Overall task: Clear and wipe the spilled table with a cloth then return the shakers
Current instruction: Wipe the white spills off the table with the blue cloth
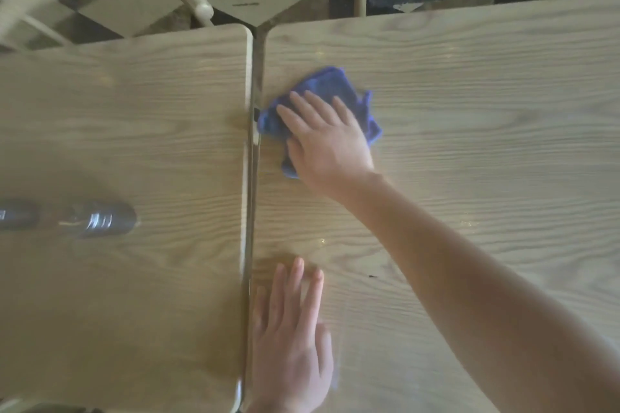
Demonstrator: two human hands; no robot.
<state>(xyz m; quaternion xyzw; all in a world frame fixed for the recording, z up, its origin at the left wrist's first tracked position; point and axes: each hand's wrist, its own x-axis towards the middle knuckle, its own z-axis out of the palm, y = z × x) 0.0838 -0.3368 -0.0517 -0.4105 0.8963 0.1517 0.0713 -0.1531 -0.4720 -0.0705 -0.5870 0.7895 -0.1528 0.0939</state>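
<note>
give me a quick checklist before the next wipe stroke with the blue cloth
1. Right hand flat on the crumpled blue cloth: ok.
2. Cloth lies fully on the right-hand wooden table, its corner at the gap: ok.
3. Left hand rests flat on the same table, apart from the cloth: ok.
4. Two blurred dark shakers stand off on the left-hand wooden table: ok.
5. Spill gone: cannot tell; small glints and a dark speck show.

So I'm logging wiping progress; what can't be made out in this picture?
Head view only:
- Two dark blurred shakers: motion blur hides their contents; the left one is cut by the frame edge.
- Table under the crumpled blue cloth: covered by the cloth and the right hand.
- Remaining spill: glare and blur.
</note>
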